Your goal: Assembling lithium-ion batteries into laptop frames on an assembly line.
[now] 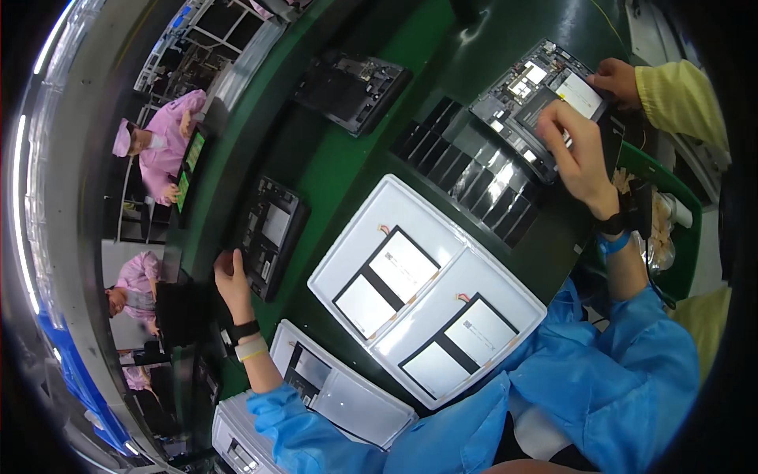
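Observation:
My left hand [231, 288] is at the left, beside an opened flat electronic device [272, 229] with a dark frame. Its thumb stands apart from the bent fingers, and nothing shows between them. My right hand [580, 154] is over another opened device [521, 87] at the upper right, with exposed boards and a white-labelled battery [579, 95]. Its fingers are bent and closed against the dark panel [537, 110]; what they pinch, if anything, is hidden. A co-worker's hand [616, 81] touches the same device's right edge.
A white two-part tray [379, 197] holds two battery packs [403, 265] in front of me. Black strips [474, 170] lie beyond it. A third device [351, 91] sits on the green surface [332, 170]. A green bin [695, 229] stands right; more white trays [355, 411] are lower left.

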A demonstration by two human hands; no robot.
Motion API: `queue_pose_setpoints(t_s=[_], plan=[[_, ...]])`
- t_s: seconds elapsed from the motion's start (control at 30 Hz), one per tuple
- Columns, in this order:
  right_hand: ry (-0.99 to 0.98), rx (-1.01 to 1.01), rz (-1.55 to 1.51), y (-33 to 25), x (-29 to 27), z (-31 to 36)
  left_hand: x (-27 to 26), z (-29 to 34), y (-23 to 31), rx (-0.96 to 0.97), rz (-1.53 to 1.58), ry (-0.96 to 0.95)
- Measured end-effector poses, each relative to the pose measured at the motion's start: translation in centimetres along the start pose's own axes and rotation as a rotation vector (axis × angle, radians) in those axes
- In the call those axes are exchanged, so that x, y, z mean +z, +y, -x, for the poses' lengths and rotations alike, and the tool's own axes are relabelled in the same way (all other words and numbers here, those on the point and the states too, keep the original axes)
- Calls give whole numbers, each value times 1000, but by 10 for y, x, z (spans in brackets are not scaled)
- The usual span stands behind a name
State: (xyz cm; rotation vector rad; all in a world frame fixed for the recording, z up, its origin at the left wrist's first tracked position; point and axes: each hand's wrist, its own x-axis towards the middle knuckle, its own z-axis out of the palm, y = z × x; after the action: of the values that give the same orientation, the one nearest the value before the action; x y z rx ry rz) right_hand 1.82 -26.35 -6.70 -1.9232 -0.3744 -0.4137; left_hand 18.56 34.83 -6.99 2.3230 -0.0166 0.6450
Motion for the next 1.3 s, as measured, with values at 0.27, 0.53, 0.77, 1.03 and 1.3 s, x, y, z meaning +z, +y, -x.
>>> queue_pose_setpoints(t_s=[0.27, 0.53, 0.77, 1.03, 1.3], plan=[[-80, 85, 82, -43, 79, -28, 48, 136, 200, 345, -95, -643], [-7, 124, 528, -8, 97, -63, 56, 156, 210, 373, -203, -683], [93, 190, 939, 35, 92, -98, 57, 141, 214, 417, -181, -740], [119, 208, 1033, 51, 116, -97, 96, 109, 256, 417, -92, -823], [60, 161, 900, 52, 101, -98, 203, 106, 255, 772, -164, -616]])
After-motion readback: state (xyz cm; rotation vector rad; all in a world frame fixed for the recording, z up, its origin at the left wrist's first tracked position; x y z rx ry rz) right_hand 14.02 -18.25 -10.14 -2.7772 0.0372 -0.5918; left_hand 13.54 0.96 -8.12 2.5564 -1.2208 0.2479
